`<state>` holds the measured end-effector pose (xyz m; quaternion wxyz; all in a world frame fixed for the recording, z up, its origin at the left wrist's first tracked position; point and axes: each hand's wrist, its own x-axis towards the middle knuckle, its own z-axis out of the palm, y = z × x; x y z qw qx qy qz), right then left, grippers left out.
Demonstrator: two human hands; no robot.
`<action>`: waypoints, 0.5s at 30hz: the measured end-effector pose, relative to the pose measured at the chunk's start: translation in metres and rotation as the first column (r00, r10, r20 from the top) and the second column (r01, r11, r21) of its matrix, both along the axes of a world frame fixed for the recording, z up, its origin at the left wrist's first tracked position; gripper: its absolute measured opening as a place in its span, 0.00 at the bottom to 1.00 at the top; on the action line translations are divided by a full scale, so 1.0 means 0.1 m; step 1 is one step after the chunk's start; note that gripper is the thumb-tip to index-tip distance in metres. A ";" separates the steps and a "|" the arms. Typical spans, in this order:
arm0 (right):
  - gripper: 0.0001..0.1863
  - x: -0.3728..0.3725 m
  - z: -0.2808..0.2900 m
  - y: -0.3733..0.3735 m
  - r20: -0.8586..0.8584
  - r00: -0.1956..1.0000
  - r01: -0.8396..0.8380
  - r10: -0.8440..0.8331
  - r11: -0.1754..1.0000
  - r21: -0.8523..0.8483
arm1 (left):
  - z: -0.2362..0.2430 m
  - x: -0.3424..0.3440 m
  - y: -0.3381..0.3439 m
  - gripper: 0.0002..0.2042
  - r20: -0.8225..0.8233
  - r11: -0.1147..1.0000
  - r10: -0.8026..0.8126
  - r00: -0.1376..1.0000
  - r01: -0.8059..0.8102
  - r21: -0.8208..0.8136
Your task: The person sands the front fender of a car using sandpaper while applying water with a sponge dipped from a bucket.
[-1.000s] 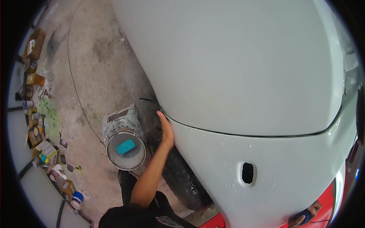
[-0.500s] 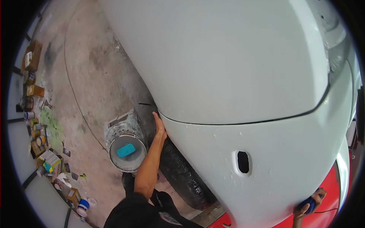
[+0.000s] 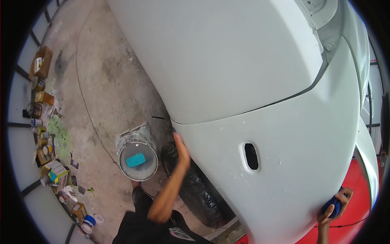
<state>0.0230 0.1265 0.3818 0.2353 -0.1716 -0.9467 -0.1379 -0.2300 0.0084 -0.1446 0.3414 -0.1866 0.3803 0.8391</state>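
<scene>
My left hand [image 3: 183, 153] lies against the left edge of a pale grey car body panel [image 3: 219, 154], just below the panel seam. Its fingers are stretched out and hold nothing. At the lower right, my right hand [image 3: 343, 202] is wrapped round a dark blue pad [image 3: 332, 207], which rests at the panel's right edge. The pad's exact kind is hard to make out. Water drops dot the panel around an oval slot [image 3: 251, 156]. Beneath the left edge sits a wheel [image 3: 199, 191] wrapped in black plastic.
A round bucket [image 3: 138, 177] of cloudy liquid with a turquoise sponge [image 3: 135, 160] in it stands left of the wheel, against a spattered step stool [image 3: 136, 132]. Paint cans and boxes [image 3: 57, 173] line the left wall. A thin cable [image 3: 83, 97] crosses the concrete floor.
The view has shifted a little. My left hand has slid slightly nearer to me along the panel edge, away from the seam. My right hand, with the pad, has moved slightly outward to the right.
</scene>
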 end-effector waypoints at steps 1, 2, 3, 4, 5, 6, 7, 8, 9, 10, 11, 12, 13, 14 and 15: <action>0.19 -0.02 0.01 0.00 0.003 1.000 -0.003 0.003 1.000 -0.001 | 0.11 0.32 0.10 0.43 -0.229 0.962 0.163 0.960 -0.206 -0.181; 0.19 -0.06 0.01 0.02 0.009 1.000 -0.007 0.007 1.000 -0.009 | 0.51 0.51 -0.01 0.43 -0.526 0.922 -0.023 0.850 -0.185 -0.340; 0.19 -0.09 0.02 0.03 0.011 1.000 -0.018 0.018 1.000 -0.015 | 0.64 0.55 -0.03 0.40 -0.581 0.910 -0.022 0.814 -0.224 -0.348; 0.19 -0.12 0.02 0.04 0.012 0.999 -0.033 0.033 0.999 -0.013 | 0.71 0.55 -0.02 0.37 -0.583 0.902 -0.068 0.810 -0.200 -0.383; 0.19 -0.15 0.02 0.05 0.003 0.999 -0.040 0.040 0.999 -0.017 | 0.63 0.45 0.01 0.37 -0.622 0.905 -0.039 0.782 -0.237 -0.355; 0.19 -0.18 0.02 0.06 0.009 0.998 -0.057 0.057 0.998 -0.014 | 0.41 0.24 0.08 0.37 -0.557 0.899 -0.093 0.825 -0.172 -0.404; 0.19 -0.21 0.03 0.06 0.026 0.997 -0.067 0.067 0.998 -0.008 | 0.30 0.12 0.09 0.37 -0.473 0.882 -0.164 0.866 -0.086 -0.463; 0.18 -0.22 0.04 0.03 0.020 0.999 -0.046 0.046 0.999 0.008 | 0.30 0.06 0.08 0.37 -0.473 0.876 -0.185 0.862 -0.073 -0.476; 0.18 -0.24 0.04 0.04 0.047 0.996 -0.071 0.070 0.998 0.002 | 0.33 -0.04 0.10 0.36 -0.470 0.881 -0.178 0.865 -0.073 -0.468; 0.18 -0.25 0.05 0.01 0.045 0.997 -0.060 0.059 0.998 0.036 | 0.36 -0.05 0.07 0.36 -0.465 0.884 -0.170 0.869 -0.074 -0.462; 0.19 -0.26 0.05 0.01 0.045 0.994 -0.092 0.096 0.993 -0.074 | 0.77 0.20 -0.04 0.35 -0.598 0.923 -0.095 0.796 -0.154 -0.352; 0.19 -0.28 0.06 0.02 0.023 0.994 -0.109 0.111 0.992 -0.062 | 1.04 0.48 -0.09 0.37 -0.701 0.919 -0.116 0.704 -0.191 -0.344; 0.19 -0.27 0.07 0.00 0.043 0.993 -0.107 0.110 0.992 -0.071 | 1.26 0.78 -0.15 0.41 -0.848 0.927 -0.084 0.524 -0.272 -0.260; 0.20 -0.27 0.08 -0.01 0.063 0.992 -0.106 0.112 0.991 -0.079 | 1.42 0.95 -0.18 0.46 -0.886 0.925 -0.082 0.456 -0.295 -0.237; 0.20 -0.28 0.09 0.00 0.049 0.991 -0.122 0.125 0.990 -0.067 | 1.42 0.89 -0.16 0.45 -0.847 0.906 -0.122 0.517 -0.291 -0.308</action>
